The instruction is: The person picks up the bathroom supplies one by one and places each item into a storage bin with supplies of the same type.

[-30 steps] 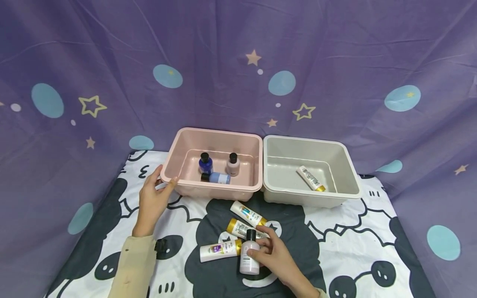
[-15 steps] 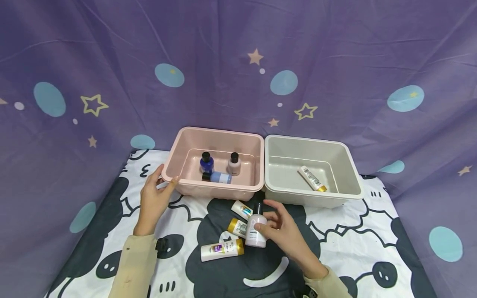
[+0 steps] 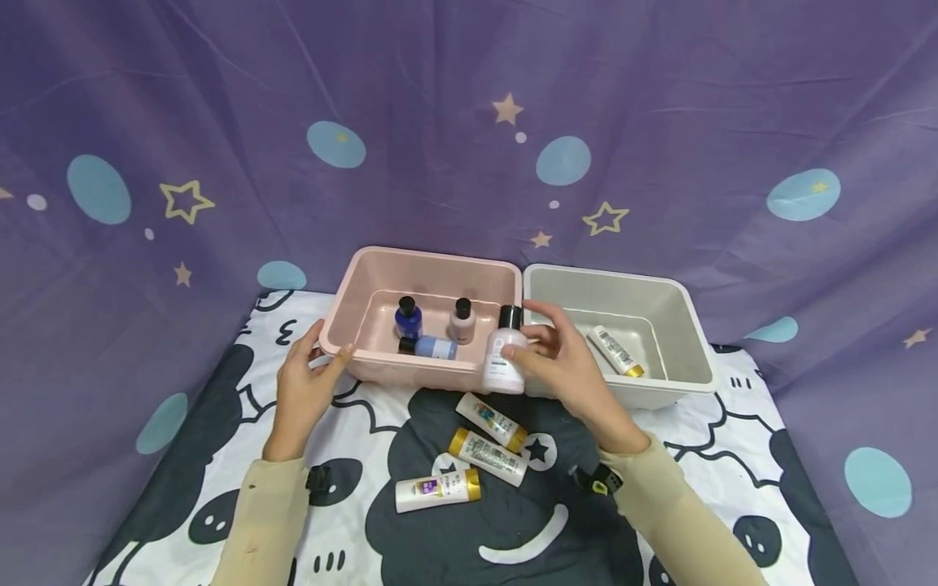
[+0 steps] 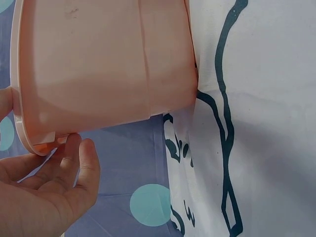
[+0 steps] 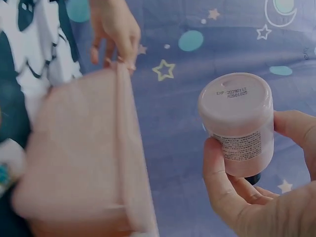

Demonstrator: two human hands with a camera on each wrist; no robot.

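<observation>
My left hand [image 3: 306, 389] grips the near left corner of the pink plastic bin [image 3: 418, 373], thumb over the rim and fingers under it on the outside. Between the thumb and fingers of my right hand [image 3: 567, 366] is a pale pink bottle [image 3: 502, 362] with a black cap, held upright. It overlaps the bin's near right corner in the head view. The right wrist view shows the bottle's printed base [image 5: 236, 96]. Inside the pink bin are a dark blue bottle [image 3: 408, 321], a light blue bottle [image 3: 437, 348] on its side, and a small pink bottle [image 3: 462, 324].
A pale grey bin [image 3: 692, 382] stands against the pink one, with a white gold-capped tube [image 3: 614, 350] inside. Three more tubes lie on the sheep-print cloth in front: an upper one [image 3: 487, 417], a middle one [image 3: 493, 457] and a lower one [image 3: 434, 491]. A purple curtain [image 3: 440, 98] hangs behind.
My right hand has carried the pale pink bottle from beside the tubes up and away from me to the pink bin's near right corner. The left hand keeps its grip on the bin.
</observation>
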